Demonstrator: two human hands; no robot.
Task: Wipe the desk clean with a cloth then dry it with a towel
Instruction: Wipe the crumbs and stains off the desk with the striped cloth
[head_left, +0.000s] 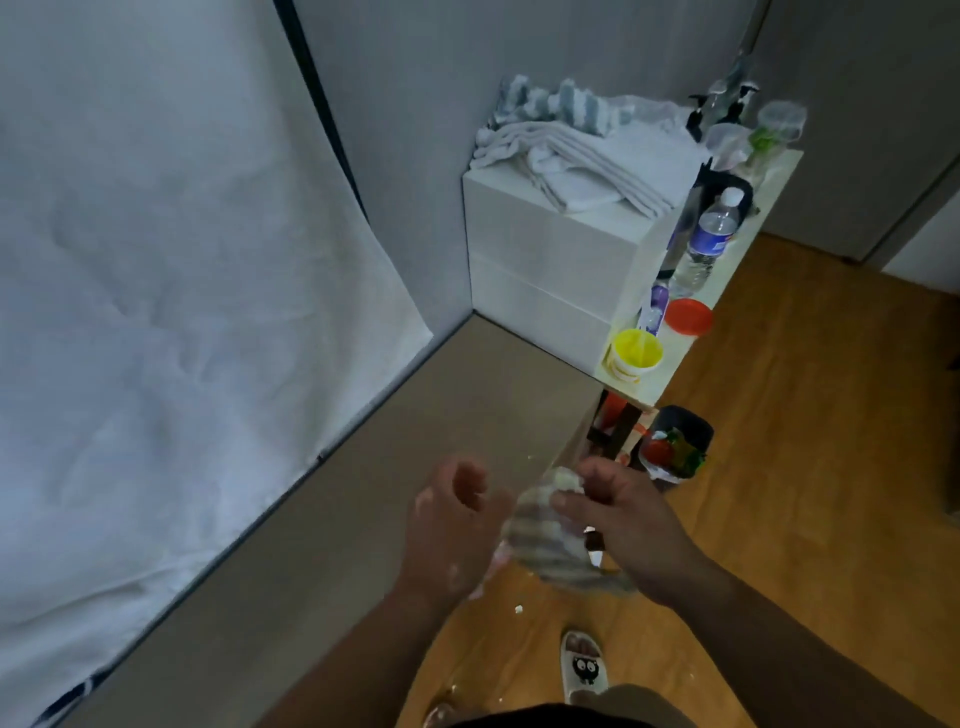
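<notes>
Up top, right hand (623, 514) fingers (563, 501) pinch the striped cloth (550, 540), hanging lengthwise downward; left hand (452, 525) curls loosely, empty.

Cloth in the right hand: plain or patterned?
The cloth is striped, pale with greyish bands, though blurred; the head view shows it.

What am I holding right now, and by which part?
The right hand pinches the striped cloth by its bunched upper edge; the rest hangs down. Whether the left hand also grips it cannot be told.
</notes>
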